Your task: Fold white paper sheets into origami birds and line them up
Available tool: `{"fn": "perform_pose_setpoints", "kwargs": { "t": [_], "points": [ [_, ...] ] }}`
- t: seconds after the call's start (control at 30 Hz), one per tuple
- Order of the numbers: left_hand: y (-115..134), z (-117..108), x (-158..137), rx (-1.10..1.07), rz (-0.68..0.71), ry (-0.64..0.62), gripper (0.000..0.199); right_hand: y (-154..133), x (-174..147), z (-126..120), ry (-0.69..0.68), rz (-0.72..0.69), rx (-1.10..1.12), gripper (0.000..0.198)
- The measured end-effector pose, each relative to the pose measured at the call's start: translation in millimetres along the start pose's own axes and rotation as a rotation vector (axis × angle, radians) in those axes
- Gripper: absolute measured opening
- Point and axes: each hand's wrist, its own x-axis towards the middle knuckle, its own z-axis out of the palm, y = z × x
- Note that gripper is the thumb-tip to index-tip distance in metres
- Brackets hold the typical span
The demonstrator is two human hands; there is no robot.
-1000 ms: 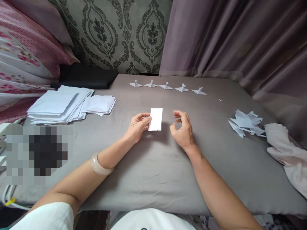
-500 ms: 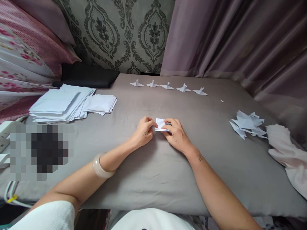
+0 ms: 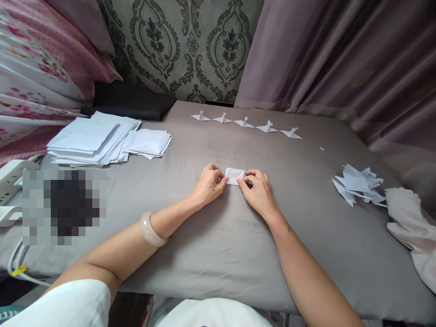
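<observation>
A small folded sheet of white paper (image 3: pixel 235 176) lies at the middle of the grey cloth-covered table (image 3: pixel 204 254). My left hand (image 3: pixel 211 181) pinches its left edge between thumb and fingers. At the opposite end, my right hand (image 3: pixel 257 187) grips the lower right corner with thumb and forefinger. Beyond the hands stands a row of several folded paper birds (image 3: pixel 245 122), their wings spread flat.
To the left lie a stack of large white sheets (image 3: pixel 81 136) and a smaller paper stack (image 3: pixel 148 141). Folded paper pieces (image 3: pixel 361 184) are heaped at right beside a pale cloth (image 3: pixel 407 218). A power strip (image 3: pixel 15 177) sits at the left edge, near a blurred patch.
My right hand has shifted from over the folded paper to its right edge, so more of the paper's face shows. The whole view has swung slightly.
</observation>
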Motion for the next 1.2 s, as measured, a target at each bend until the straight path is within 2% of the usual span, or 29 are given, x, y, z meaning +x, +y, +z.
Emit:
{"fn": "perform_pose_setpoints", "kwargs": {
  "t": [0.23,0.5,0.57,0.7,0.87,0.97,1.07,1.2],
  "points": [
    [-2,4,2,0.04,0.013,0.037,0.014,-1,4,2,0.019,0.037,-0.036,0.021],
    [-10,6,-3,0.218,0.217,0.058,0.007,-1,5,2,0.018,0.056,-0.042,0.016],
    [-6,3,-4,0.331,0.311,0.021,0.012,0,5,2,0.014,0.037,-0.036,0.014],
    [3,0,-8,0.566,0.447,-0.137,0.027,1,4,3,-0.001,-0.05,-0.034,0.01],
    [8,3,-18,0.732,0.424,-0.184,0.036,5,3,2,-0.033,-0.182,-0.085,0.024],
    [7,5,-20,0.753,0.429,-0.178,0.038,6,3,2,-0.038,-0.185,-0.117,0.027],
    [2,3,-16,0.71,0.455,-0.154,0.026,7,3,3,-0.04,-0.182,-0.134,0.029],
    [-5,-2,-8,0.67,0.554,-0.087,0.023,5,1,3,-0.034,-0.193,-0.15,0.03]
  ]
}}
